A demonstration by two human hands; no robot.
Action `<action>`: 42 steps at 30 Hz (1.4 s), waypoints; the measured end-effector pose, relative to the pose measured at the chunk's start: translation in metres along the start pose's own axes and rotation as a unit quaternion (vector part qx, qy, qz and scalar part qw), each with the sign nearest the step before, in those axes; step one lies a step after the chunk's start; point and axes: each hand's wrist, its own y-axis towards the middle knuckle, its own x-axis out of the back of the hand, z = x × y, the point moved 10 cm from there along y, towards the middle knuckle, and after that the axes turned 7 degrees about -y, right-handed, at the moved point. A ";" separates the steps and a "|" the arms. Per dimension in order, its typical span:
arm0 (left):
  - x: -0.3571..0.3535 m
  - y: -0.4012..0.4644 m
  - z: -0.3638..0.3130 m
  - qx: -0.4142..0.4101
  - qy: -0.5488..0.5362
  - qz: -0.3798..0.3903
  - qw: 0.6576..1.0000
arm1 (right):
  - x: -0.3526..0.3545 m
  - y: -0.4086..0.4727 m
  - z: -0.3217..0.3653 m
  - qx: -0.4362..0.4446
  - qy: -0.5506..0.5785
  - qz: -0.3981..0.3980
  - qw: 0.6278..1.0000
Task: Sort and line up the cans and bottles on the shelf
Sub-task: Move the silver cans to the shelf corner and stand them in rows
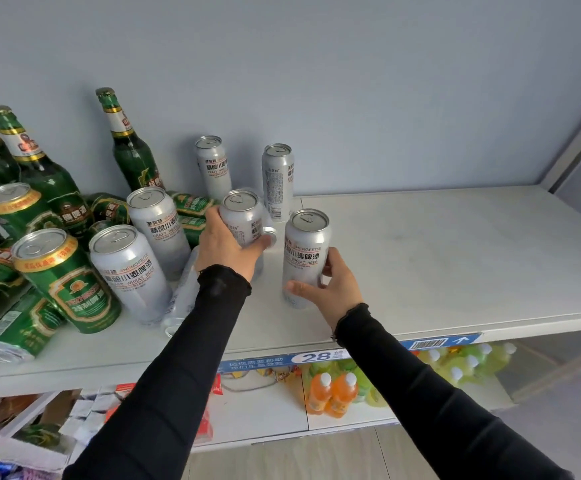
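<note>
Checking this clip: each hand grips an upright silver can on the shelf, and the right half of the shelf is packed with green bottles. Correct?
Not quite. The head view shows the green bottles on the left side of the shelf; its right half is bare. The rest holds: the left hand and right hand each grip an upright silver can.

Orange drink bottles (332, 393) on lower shelf; blue price strip (316, 357) above them.
</note>
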 end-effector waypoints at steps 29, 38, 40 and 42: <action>-0.419 -0.126 -0.248 -0.059 -0.174 0.219 0.958 | 0.496 0.043 -0.178 -0.003 -0.010 -0.142 0.990; -0.531 -0.077 -0.281 -0.070 -0.156 0.265 0.949 | 0.571 0.143 -0.226 -0.031 -0.023 -0.156 0.987; -0.552 -0.066 -0.285 -0.073 -0.152 0.275 0.947 | 0.581 0.163 -0.234 -0.037 -0.026 -0.153 0.987; -0.569 -0.058 -0.289 -0.073 -0.153 0.280 0.945 | 0.587 0.182 -0.242 -0.043 -0.031 -0.146 0.988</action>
